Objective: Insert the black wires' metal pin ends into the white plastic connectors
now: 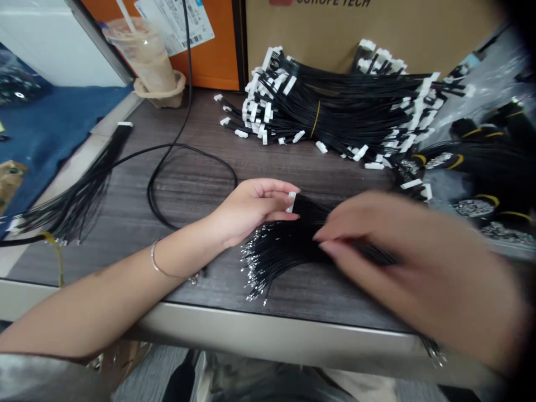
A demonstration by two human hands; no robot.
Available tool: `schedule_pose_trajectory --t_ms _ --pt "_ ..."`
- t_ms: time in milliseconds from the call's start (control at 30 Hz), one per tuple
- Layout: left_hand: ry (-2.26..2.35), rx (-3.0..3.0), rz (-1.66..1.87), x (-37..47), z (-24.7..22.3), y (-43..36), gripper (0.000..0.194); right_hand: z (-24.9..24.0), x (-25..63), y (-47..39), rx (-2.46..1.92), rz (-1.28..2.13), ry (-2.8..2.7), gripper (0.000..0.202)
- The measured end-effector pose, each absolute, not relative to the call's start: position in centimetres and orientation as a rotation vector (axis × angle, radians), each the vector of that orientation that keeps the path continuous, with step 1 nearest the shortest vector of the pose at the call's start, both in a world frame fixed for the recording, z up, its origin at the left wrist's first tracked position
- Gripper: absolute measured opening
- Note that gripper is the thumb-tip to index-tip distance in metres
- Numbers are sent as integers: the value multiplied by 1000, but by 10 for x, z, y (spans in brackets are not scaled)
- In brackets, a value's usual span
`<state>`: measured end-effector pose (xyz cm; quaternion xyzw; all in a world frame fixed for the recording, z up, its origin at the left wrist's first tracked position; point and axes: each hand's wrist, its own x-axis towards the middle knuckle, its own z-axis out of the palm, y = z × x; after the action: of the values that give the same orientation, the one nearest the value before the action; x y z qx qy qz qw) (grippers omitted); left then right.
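Observation:
Between the thumb and fingers of my left hand (255,205) is a small white connector housing (291,202), with black wires running from it to the right. Just below lies a loose bundle of black wires (280,243), its bare metal terminals fanned out on the left. My right hand (402,262) hovers over the right part of this bundle, blurred by motion. Its thumb and index fingertip are pinched together; whatever they hold, if anything, is too small to make out. That hand hides the right end of the wires.
A big tied stack of black cables with white connectors (347,106) lies at the back. More wire bundles (477,206) are at right. A wired connector strip (96,162) lies at left, near a loose black cord (151,195). A drink cup (151,58) stands behind in a carton holder.

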<state>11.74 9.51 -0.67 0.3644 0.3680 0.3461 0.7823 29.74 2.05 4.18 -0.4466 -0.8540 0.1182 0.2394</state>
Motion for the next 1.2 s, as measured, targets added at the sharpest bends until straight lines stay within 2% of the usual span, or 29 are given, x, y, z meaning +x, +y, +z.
schedule_pose_trajectory --t_ms 200,367,933,1200 --pt "795 829 744 114 -11 100 14 9 265 32 -1118 395 -2718 15" --pt "774 823 729 114 -13 102 13 8 263 31 -1103 488 -2796 14" --pt "812 803 725 116 -12 102 13 9 257 39 -1110 376 -2692 20" --pt "821 812 699 116 -11 102 12 3 255 37 -1136 414 -2816 18"
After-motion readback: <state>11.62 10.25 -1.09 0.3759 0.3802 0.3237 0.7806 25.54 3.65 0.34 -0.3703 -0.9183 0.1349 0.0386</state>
